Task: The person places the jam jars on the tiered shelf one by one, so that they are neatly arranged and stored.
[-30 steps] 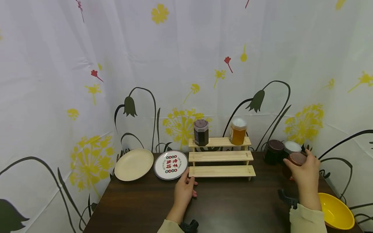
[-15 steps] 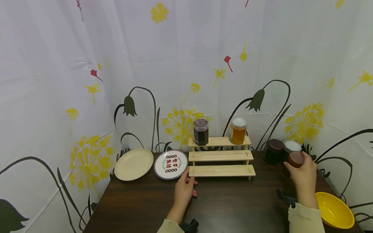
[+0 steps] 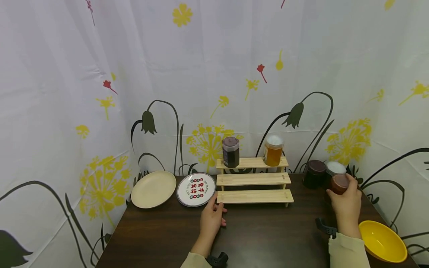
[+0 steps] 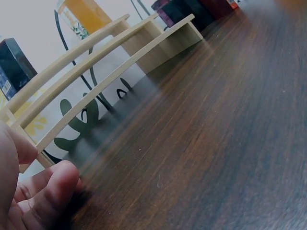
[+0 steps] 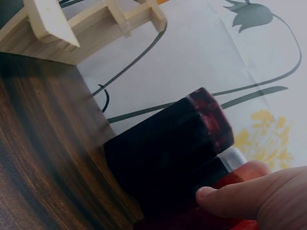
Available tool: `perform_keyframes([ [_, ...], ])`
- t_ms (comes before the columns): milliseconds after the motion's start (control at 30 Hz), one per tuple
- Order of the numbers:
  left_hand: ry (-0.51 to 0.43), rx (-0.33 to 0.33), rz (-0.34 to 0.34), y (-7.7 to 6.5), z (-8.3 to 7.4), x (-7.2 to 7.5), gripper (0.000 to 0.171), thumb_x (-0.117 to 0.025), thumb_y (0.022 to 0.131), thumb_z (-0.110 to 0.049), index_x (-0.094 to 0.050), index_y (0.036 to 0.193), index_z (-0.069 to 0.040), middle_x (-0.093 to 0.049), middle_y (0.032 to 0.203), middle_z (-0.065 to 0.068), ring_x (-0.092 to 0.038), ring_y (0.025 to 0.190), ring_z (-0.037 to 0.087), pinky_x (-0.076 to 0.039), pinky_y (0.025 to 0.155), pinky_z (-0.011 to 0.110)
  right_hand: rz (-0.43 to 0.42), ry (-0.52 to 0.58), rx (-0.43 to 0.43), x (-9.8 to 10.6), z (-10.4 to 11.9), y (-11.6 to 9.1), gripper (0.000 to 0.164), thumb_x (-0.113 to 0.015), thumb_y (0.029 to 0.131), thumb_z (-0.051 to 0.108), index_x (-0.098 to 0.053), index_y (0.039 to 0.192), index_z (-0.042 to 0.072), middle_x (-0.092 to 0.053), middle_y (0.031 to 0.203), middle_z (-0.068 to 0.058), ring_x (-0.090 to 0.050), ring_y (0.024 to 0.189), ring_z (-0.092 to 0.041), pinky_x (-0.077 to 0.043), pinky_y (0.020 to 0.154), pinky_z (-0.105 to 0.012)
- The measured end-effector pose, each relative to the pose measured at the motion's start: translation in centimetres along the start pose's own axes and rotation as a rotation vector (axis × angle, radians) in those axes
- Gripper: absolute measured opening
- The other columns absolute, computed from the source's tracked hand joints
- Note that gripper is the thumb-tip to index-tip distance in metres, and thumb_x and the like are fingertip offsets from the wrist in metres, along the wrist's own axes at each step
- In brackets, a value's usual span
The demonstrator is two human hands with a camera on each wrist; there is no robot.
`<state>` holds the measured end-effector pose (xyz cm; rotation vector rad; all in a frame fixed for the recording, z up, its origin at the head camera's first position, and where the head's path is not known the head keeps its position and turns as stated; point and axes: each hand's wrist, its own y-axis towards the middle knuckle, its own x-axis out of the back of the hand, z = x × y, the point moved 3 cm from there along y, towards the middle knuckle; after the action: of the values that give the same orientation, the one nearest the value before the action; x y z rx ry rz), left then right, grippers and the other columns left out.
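A three-tier wooden display stand stands at mid-table, a dark jar and an amber, honey-coloured jar on its top tier. My left hand pinches the stand's front left corner, fingertips around its leg in the left wrist view. At the right, my right hand grips a jar with a reddish-brown lid from its right side. That jar's body is mostly hidden. Right behind it are a dark jar with a dark red lid and a white-lidded jar.
Left of the stand lie a cream plate and a white plate with printed characters. A yellow bowl sits beside the right forearm at the table's right edge. A flower-patterned curtain hangs behind the dark wooden table.
My right hand has shifted slightly left and back with the reddish-brown-lidded jar. The yellow bowl has moved slightly left too. My left hand stays at the stand's corner.
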<state>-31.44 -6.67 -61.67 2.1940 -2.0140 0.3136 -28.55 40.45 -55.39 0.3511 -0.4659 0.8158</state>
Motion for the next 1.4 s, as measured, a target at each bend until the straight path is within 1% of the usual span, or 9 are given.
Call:
perform_keyframes([
  [233,0.000,0.007,0.001,0.0,0.0,0.0,0.058,-0.061,0.112,-0.022,-0.046,0.168,-0.020,-0.075,0.092,0.008,-0.065,0.050,0.016,-0.062,0.048,0.036,-0.032,0.054,-0.006,-0.2,-0.4,0.1,0.096,-0.076,0.097,0.007,-0.019,0.173,0.017,-0.030,0.164,-0.044,-0.036,0.149,-0.066,-0.034,0.121,-0.082],
  [400,0.001,0.005,0.003,-0.1,0.0,0.0,0.058,-0.061,0.112,-0.022,-0.045,0.168,-0.019,-0.075,0.092,0.008,-0.065,0.050,0.016,-0.062,0.048,0.036,-0.040,0.060,-0.009,-0.1,-0.5,-0.1,0.092,-0.076,0.097,0.007,-0.022,0.171,0.015,-0.031,0.166,-0.041,-0.037,0.150,-0.065,-0.034,0.122,-0.081],
  [533,0.002,0.003,0.006,-0.1,0.0,0.0,0.058,-0.061,0.112,-0.022,-0.045,0.168,-0.020,-0.075,0.093,0.009,-0.064,0.050,0.016,-0.062,0.048,0.035,-0.055,0.049,0.003,-0.1,-0.5,-0.3,0.088,-0.078,0.096,0.010,-0.027,0.169,0.013,-0.035,0.164,-0.041,-0.039,0.148,-0.065,-0.036,0.121,-0.081],
  [700,0.005,-0.002,0.005,-0.1,-0.1,0.0,0.058,-0.061,0.112,-0.022,-0.045,0.168,-0.019,-0.076,0.093,0.009,-0.065,0.050,0.016,-0.062,0.048,0.035,-0.092,0.028,0.024,-0.3,-0.5,-0.5,0.088,-0.082,0.093,0.013,-0.033,0.166,0.011,-0.040,0.159,-0.042,-0.043,0.142,-0.065,-0.038,0.119,-0.081],
  [900,0.016,0.001,-0.002,-0.1,-0.1,0.0,0.058,-0.061,0.112,-0.022,-0.046,0.167,-0.019,-0.076,0.093,0.009,-0.065,0.050,0.016,-0.062,0.047,0.035,-0.120,0.051,0.044,-0.4,-0.6,-0.7,0.086,-0.084,0.093,0.012,-0.035,0.163,0.009,-0.040,0.157,-0.041,-0.044,0.142,-0.064,-0.041,0.118,-0.080],
  [1000,0.022,0.004,-0.001,-0.1,-0.1,0.0,0.058,-0.061,0.112,-0.022,-0.046,0.168,-0.019,-0.076,0.093,0.009,-0.065,0.050,0.016,-0.062,0.048,0.035,-0.136,0.067,0.047,-0.3,-0.4,-0.9,0.084,-0.084,0.093,0.012,-0.037,0.162,0.009,-0.040,0.158,-0.040,-0.044,0.143,-0.062,-0.045,0.115,-0.080],
  [1033,0.024,0.005,0.000,-0.1,-0.1,0.0,0.058,-0.061,0.112,-0.022,-0.046,0.168,-0.019,-0.076,0.093,0.009,-0.065,0.050,0.016,-0.062,0.048,0.035,-0.141,0.065,0.048,-0.2,-0.4,-1.0,0.084,-0.085,0.093,0.013,-0.037,0.161,0.009,-0.040,0.158,-0.039,-0.044,0.143,-0.062,-0.048,0.111,-0.079],
  [1200,0.021,0.002,0.000,-0.1,-0.2,0.0,0.058,-0.061,0.112,-0.022,-0.045,0.168,-0.019,-0.077,0.093,0.009,-0.065,0.050,0.017,-0.062,0.047,0.035,-0.147,0.059,0.046,0.3,0.4,-1.1,0.083,-0.085,0.093,0.016,-0.038,0.161,0.010,-0.040,0.158,-0.037,-0.045,0.143,-0.058,-0.055,0.100,-0.076],
  [1400,0.020,-0.005,-0.005,-0.1,-0.1,0.0,0.058,-0.061,0.112,-0.022,-0.046,0.168,-0.019,-0.077,0.091,0.008,-0.065,0.049,0.016,-0.062,0.047,0.035,-0.145,0.053,0.044,1.2,1.6,-1.2,0.086,-0.086,0.093,0.021,-0.038,0.163,0.009,-0.040,0.158,-0.037,-0.044,0.142,-0.059,-0.049,0.112,-0.078],
])
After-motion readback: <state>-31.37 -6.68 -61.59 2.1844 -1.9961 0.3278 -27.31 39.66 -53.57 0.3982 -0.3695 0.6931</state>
